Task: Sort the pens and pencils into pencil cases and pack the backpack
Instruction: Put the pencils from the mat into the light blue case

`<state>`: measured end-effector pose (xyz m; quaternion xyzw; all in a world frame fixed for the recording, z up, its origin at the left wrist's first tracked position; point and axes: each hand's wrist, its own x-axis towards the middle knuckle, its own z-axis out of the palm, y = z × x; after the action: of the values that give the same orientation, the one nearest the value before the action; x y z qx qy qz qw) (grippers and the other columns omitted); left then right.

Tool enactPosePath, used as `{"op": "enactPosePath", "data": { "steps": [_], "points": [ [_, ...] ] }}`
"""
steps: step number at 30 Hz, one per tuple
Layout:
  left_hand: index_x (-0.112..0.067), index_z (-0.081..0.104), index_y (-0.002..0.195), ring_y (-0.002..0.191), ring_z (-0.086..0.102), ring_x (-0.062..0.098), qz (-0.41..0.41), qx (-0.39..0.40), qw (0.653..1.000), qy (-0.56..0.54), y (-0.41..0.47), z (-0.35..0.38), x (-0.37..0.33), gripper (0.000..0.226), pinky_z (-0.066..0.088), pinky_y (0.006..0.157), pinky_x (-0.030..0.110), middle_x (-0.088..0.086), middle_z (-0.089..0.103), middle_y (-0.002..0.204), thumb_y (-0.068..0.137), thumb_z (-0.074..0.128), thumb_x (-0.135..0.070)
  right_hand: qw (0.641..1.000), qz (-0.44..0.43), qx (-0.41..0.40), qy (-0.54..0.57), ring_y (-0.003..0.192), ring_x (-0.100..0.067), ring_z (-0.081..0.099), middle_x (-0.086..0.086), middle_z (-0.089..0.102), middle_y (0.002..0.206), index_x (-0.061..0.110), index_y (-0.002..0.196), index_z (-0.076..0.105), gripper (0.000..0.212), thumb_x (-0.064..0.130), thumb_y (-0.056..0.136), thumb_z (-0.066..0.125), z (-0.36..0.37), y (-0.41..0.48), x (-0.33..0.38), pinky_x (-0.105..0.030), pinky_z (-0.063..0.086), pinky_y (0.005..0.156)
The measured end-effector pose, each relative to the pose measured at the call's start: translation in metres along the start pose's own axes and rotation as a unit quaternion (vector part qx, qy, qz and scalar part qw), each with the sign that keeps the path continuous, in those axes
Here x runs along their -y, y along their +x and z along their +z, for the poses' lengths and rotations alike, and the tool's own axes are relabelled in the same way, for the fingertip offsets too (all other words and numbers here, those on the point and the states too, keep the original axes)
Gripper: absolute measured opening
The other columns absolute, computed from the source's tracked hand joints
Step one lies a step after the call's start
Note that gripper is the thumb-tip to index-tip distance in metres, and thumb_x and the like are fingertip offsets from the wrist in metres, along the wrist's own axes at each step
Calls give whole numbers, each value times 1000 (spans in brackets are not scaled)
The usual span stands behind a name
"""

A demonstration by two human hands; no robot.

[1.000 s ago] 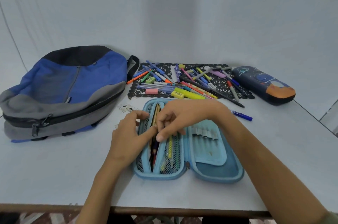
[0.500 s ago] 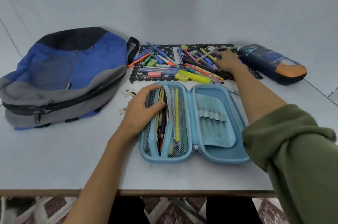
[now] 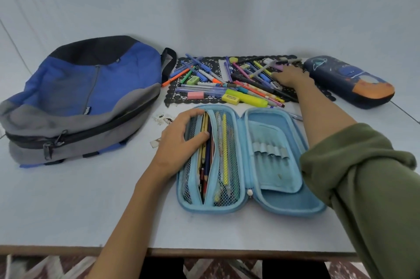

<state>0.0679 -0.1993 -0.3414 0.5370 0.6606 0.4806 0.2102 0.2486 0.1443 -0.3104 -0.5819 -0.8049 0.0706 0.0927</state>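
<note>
A light blue pencil case [image 3: 284, 206] lies open in front of me, with several pencils in its left mesh pockets. My left hand [image 3: 179, 140] rests on that left half, fingers spread across the mesh and holding the pocket apart. A heap of pens, pencils, markers and erasers [image 3: 227, 83] covers a black lace mat [image 3: 177, 96] behind the case. My right hand [image 3: 289, 77] reaches onto the right part of the heap, fingers down among the pens; what they touch is hidden. A dark blue space-print pencil case [image 3: 350, 83] lies closed at the far right.
A blue, grey and black backpack [image 3: 79, 99] lies zipped on the left of the white table [image 3: 68, 206]. Small paper scraps [image 3: 162, 119] lie between backpack and open case. The table's front edge [image 3: 204, 252] is close to me. A pale wall stands behind.
My right hand left the open case and reached back to the right side of the pen heap. My left hand stayed on the mesh pocket. The camera view shifted slightly.
</note>
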Motion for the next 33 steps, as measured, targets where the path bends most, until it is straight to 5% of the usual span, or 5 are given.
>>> {"op": "enactPosePath", "data": {
  "steps": [14,20,23,28,33],
  "points": [
    [-43,50,124,116,52,2,2,6,1000,4,0,-1,0,47,42,104,43,-20,55,125,77,59,-43,989,-13,-145,28,103,-34,57,-18,61,111,3,106,58,20,15,90,57,2,-11,12,-37,44,76],
    [-43,50,124,116,52,3,1,7,1000,1,0,-1,1,48,43,103,43,-19,55,126,76,58,-44,996,34,-23,79,94,-31,56,-18,58,106,-3,114,50,40,3,78,65,-16,-16,14,-36,47,72],
    [-43,51,124,116,53,3,-4,8,1000,-3,0,-1,1,46,43,103,43,-19,55,126,78,59,-41,985,22,64,158,70,-25,50,-13,49,83,2,93,51,26,2,68,59,-32,-24,15,-28,41,56],
    [-38,55,121,108,58,5,-19,-7,998,-51,-3,-2,-4,40,48,98,39,-15,58,121,81,58,-31,929,-9,196,312,75,-21,46,-9,45,93,9,98,54,25,-3,75,52,-62,-61,39,-29,44,58],
    [-33,58,104,91,64,24,-29,-42,995,-82,-6,-2,-7,28,55,81,45,-7,62,112,77,60,-29,794,-119,298,517,90,-24,53,-9,49,107,16,123,50,45,-3,83,56,-72,-115,76,-35,51,76]
  ]
}}
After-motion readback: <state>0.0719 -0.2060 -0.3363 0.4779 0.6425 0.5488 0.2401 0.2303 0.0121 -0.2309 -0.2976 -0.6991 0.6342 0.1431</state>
